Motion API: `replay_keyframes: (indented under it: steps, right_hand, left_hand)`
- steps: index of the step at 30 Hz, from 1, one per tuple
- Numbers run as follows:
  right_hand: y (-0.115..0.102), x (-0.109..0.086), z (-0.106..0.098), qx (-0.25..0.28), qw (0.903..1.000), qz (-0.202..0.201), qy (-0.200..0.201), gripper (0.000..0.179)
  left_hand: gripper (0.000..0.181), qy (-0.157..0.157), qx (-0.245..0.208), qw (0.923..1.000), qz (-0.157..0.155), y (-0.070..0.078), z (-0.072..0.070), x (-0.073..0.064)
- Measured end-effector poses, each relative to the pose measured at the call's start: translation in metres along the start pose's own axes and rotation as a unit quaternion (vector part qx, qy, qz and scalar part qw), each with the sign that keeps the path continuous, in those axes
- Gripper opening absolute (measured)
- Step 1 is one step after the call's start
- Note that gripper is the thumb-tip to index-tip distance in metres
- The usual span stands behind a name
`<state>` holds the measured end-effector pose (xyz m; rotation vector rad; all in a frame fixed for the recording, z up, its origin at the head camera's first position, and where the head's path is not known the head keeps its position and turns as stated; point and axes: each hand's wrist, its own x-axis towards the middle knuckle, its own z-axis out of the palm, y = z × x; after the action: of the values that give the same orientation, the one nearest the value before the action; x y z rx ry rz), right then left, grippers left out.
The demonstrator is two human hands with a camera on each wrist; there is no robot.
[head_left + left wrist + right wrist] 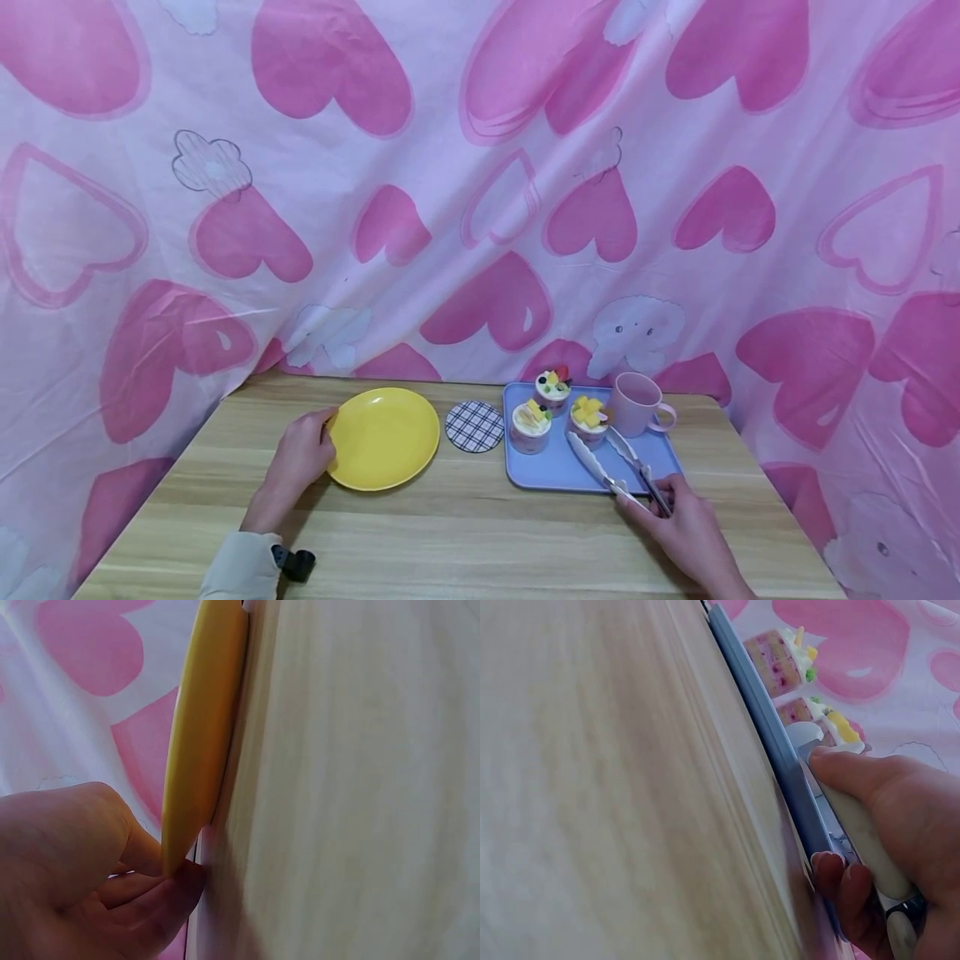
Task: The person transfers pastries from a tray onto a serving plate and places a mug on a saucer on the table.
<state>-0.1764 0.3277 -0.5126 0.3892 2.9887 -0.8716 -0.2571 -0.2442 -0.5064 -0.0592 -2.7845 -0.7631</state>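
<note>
My left hand (pixel 302 450) pinches the left rim of a round yellow plate (pixel 385 439), thumb on top and fingers beneath in the left wrist view. A pair of tongs (pixel 632 469) is gripped in my right hand (pixel 691 527), thumb along one arm and fingers round the other. The tongs' tips spread on either side of a dessert cup topped with yellow fruit cubes (pixel 589 417); whether they touch it I cannot tell. This cup stands on a blue tray (pixel 551 476), with a second dessert cup (pixel 531 427) and a third dessert cup (pixel 553 388) to its left.
On the tray's back right stands a pink mug (pixel 636 406), handle to the right. A round checked coaster (pixel 474 427) lies between plate and tray. The wooden table (pixel 450 542) ends at a heart-patterned curtain (pixel 480 208) behind and at both sides.
</note>
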Motion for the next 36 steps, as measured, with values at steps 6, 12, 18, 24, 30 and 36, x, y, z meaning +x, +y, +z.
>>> replay_keyframes:
  steps: [6,12,18,24,30,36]
  right_hand:
    - [0.002,0.0,-0.001,-0.007,0.9999,0.008,-0.005,0.094]
    - [0.0,-0.001,-0.007,-0.007,0.9999,0.012,-0.009,0.097]
    - [-0.006,-0.006,-0.01,-0.03,0.9988,-0.019,0.033,0.094]
    - [-0.013,-0.011,-0.013,-0.034,0.9976,-0.027,0.055,0.091]
    - [-0.019,-0.014,-0.018,-0.024,0.998,-0.012,0.058,0.098]
    - [-0.021,-0.017,-0.024,-0.021,0.9959,-0.028,0.083,0.096]
  left_hand:
    - [0.045,-0.003,0.001,1.0,-0.007,0.002,0.0,0.001]
    - [0.045,-0.017,-0.004,0.9996,-0.023,0.003,-0.001,0.002]
    - [0.046,-0.018,-0.007,0.9995,-0.026,0.002,-0.002,0.002]
    - [0.045,-0.01,-0.007,0.9998,-0.018,0.0,-0.002,0.001]
    - [0.044,-0.01,-0.009,0.9998,-0.018,-0.001,-0.002,0.0]
    - [0.045,-0.009,-0.014,0.9997,-0.016,0.0,-0.003,0.0]
